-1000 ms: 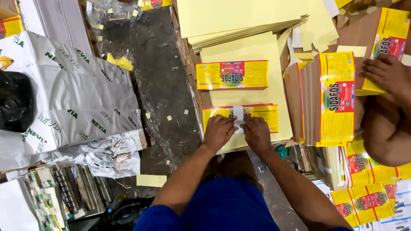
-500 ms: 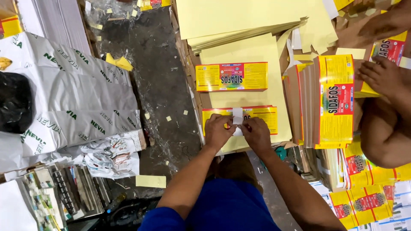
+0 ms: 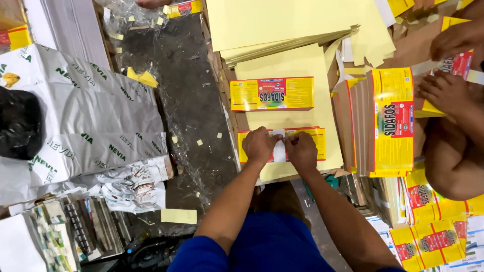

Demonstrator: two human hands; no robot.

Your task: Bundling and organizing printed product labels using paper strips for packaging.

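Observation:
My left hand (image 3: 259, 145) and my right hand (image 3: 301, 149) rest side by side on a flat yellow and red printed carton (image 3: 313, 141) that lies on a pale yellow sheet (image 3: 287, 65). Between the two hands they pinch a small white strip (image 3: 279, 149) against the carton's middle. A second flat carton (image 3: 272, 93) of the same kind lies just beyond, untouched.
A stack of upright flat cartons (image 3: 390, 121) stands to the right, with another person's hands (image 3: 446, 90) on it. More yellow sheets (image 3: 282, 25) pile at the top. Grey printed wrapping (image 3: 85, 126) and a black bag (image 3: 19, 123) lie left. Loose cartons (image 3: 433, 242) lie lower right.
My hands have stayed on the near carton, shifting slightly as they work the white strip. The other person's hands moved on the stack at right.

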